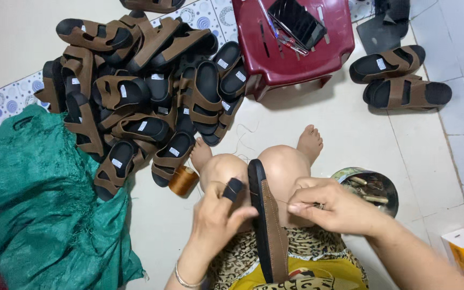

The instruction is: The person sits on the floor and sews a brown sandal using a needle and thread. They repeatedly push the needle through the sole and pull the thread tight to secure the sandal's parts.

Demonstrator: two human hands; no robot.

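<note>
Sacking [38, 204] of green cloth is lying crumpled on the floor [350, 123], and beside it a big heap of brown sandals [140, 102] is sitting, seemingly waiting their turn. Two more sandals [398, 78] are lying apart past the red stool [291, 43], perhaps done. One sandal [268, 225] is standing on edge between the knees. The left hand [218, 220], a dark guard on one finger, is curling loosely just beside its sole; the right hand [331, 207] is pinching a thin thread [275, 200] taut, so I judge the stitching only partly through. A thread spool [183, 180] is waiting nearby.
</note>
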